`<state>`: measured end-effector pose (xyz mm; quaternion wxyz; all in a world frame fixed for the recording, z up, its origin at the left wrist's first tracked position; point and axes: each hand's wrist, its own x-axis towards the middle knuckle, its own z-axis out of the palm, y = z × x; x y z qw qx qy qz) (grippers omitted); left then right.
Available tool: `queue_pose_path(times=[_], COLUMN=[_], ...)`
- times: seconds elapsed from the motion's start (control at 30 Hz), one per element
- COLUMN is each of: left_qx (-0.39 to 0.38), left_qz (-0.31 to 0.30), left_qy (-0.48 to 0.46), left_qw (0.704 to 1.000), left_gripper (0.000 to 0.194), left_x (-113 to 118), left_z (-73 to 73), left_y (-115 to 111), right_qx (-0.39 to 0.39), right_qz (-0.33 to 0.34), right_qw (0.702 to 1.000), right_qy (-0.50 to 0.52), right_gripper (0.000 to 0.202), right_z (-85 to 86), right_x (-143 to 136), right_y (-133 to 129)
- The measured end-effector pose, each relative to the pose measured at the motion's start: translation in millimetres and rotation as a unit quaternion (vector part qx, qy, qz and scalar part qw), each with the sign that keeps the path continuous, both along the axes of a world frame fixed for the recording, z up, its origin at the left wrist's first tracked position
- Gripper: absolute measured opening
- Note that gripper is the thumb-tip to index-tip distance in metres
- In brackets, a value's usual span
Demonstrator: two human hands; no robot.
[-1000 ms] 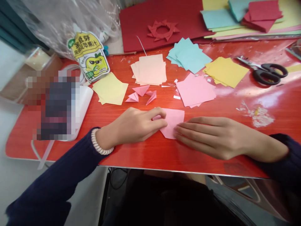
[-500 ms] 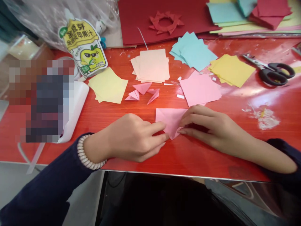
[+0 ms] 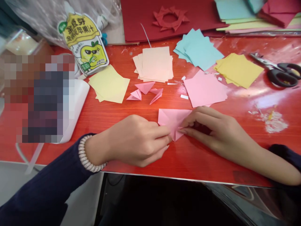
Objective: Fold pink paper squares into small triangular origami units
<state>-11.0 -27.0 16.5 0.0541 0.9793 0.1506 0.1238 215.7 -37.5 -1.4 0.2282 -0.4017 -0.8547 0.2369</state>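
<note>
A pink paper sheet [image 3: 172,118] lies on the red table [image 3: 131,111], its two lower corners folded in toward a point at the bottom. My left hand [image 3: 138,139] pinches its lower left edge. On the right side, my right hand [image 3: 211,128] grips the paper between thumb and fingers, covering part of it. Beyond the sheet sit small folded pink pieces [image 3: 145,87]. A stack of pink squares [image 3: 204,88] is behind my right hand.
Behind are yellow [image 3: 111,84], peach [image 3: 157,64], blue [image 3: 203,51] and golden [image 3: 243,70] paper stacks. Scissors [image 3: 282,73] and paper scraps [image 3: 274,121] lie right. A pouch [image 3: 90,53] stands back left; a red paper ring [image 3: 170,19] rests on red sheets.
The view has shifted slightly. My left fingers have moved in a little along the pink sheet's lower edge, closer to my right fingertips.
</note>
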Motion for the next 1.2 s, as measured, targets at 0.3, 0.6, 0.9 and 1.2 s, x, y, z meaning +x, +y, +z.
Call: queue_pose_path(times=[0.3,0.6,0.9,1.2], left_qx=[0.001,0.009,0.015,-0.009], left_qz=[0.001,-0.003,0.000,0.009], left_qy=[0.004,0.015,0.065,0.070], left_qw=[1.000,1.000,0.998,0.997], left_gripper=[0.022,0.026,0.033,0.031], left_x=[-1.0,-0.9,0.1,-0.3], left_z=[1.5,1.1,-0.1,-0.8], left_y=[0.6,0.1,-3.3,-2.9], right_qx=[-0.004,-0.011,-0.013,0.002], right_qz=[-0.020,-0.029,-0.027,-0.028], right_qw=[1.000,1.000,1.000,1.000], right_qy=[-0.007,-0.005,0.002,-0.007], right_gripper=[0.002,0.005,0.004,0.005], right_z=[-1.1,-1.5,-1.2,-4.2], right_x=[-2.9,-5.9,-5.0,-8.2], right_y=[-0.9,-1.1,-1.0,-1.2])
